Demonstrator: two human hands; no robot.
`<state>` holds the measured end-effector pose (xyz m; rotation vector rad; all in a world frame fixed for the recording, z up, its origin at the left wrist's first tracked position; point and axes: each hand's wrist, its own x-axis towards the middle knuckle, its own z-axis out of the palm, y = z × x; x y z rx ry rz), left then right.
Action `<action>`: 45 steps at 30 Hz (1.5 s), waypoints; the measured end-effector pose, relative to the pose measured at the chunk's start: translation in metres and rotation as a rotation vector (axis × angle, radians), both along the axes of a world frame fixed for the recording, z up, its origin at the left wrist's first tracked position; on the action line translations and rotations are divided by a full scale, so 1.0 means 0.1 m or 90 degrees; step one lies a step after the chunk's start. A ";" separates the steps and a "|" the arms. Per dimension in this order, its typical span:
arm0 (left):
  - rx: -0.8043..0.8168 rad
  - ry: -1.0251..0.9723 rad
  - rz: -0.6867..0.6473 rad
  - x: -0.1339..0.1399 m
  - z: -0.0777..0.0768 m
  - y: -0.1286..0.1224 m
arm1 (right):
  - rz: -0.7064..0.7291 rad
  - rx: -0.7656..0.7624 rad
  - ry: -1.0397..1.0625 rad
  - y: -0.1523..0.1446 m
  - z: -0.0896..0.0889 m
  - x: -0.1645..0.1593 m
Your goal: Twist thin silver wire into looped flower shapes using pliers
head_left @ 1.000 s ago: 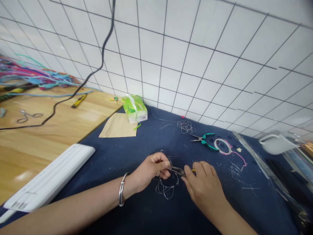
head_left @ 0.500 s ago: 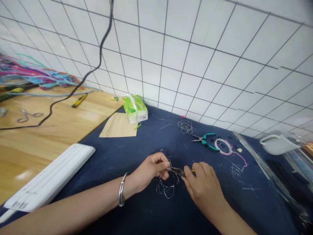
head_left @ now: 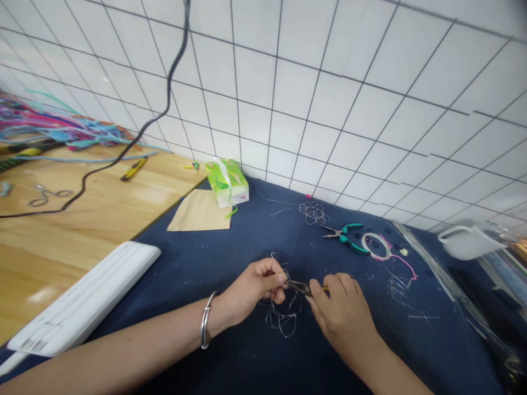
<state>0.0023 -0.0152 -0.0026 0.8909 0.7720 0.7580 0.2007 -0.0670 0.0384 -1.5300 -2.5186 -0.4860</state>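
Observation:
My left hand point(head_left: 261, 285) pinches a piece of thin silvery wire point(head_left: 281, 321) between thumb and fingers; its bent loops hang below the fingers and a short end sticks up above them. My right hand point(head_left: 343, 310) is closed around a pair of pliers point(head_left: 300, 287), a bit of yellow handle showing. The pliers' dark jaws point left and meet the wire at my left fingertips. Exactly how the jaws grip the wire is too small to tell. Another looped wire piece point(head_left: 314, 213) lies farther back on the dark blue cloth point(head_left: 197, 274).
Teal-handled pliers point(head_left: 348, 237), a pale ring-shaped coil point(head_left: 375, 246) and wire scraps point(head_left: 398, 288) lie to the right. A white mug point(head_left: 471, 241) stands beyond. Leftward are a tissue pack point(head_left: 228, 181), brown paper point(head_left: 200, 213), a white power strip point(head_left: 88, 299) and a hanging black cable point(head_left: 169, 82).
The hanging wire loops have swung slightly right and down. Both hands keep nearly the same place, with the pliers still at the left fingertips.

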 end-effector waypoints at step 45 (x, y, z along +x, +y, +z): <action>0.116 0.063 0.024 0.03 0.03 -0.01 | -0.026 -0.029 0.002 -0.03 0.00 0.01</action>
